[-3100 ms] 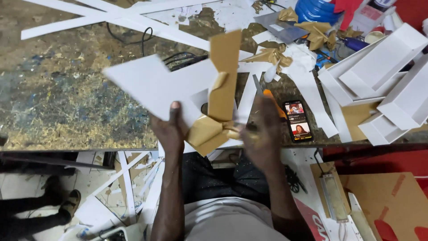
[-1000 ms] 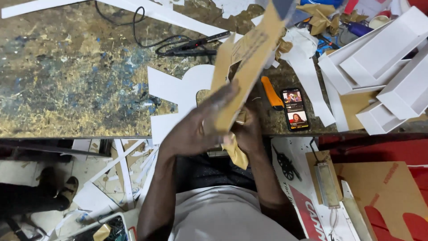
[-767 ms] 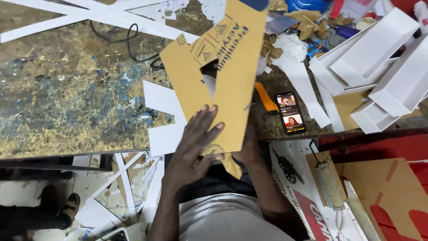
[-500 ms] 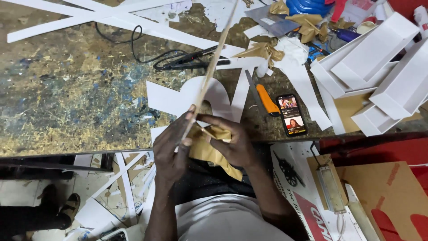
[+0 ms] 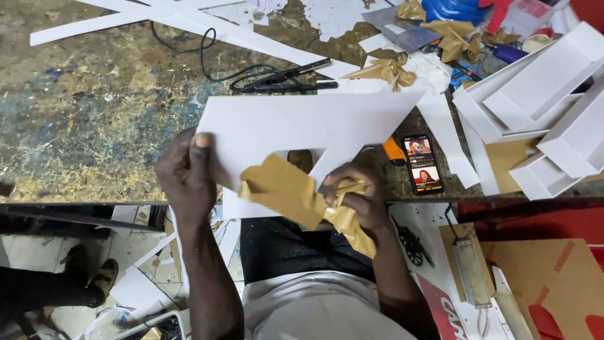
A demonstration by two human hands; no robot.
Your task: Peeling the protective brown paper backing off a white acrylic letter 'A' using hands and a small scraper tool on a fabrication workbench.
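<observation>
a person looks down at both bare hands over the near edge of a stained workbench (image 5: 82, 119). the left hand (image 5: 189, 176) is closed on the left end of a white cut-out board (image 5: 302, 123), thumb on its upper face. the right hand (image 5: 355, 198) pinches a crumpled brown film (image 5: 283, 189), partly peeled off the board's lower edge.

the board is held in the air just above the bench. its long axis runs left to right, rising slightly to the right, and its pointed right end aims toward white trays (image 5: 541, 113).

judged risks: the film may tear and leave scraps stuck, if pulled sharply. the thin board may bend or crease, gripped at one end only. a phone (image 5: 421, 164) just beside the right hand could be knocked off the edge.
</observation>
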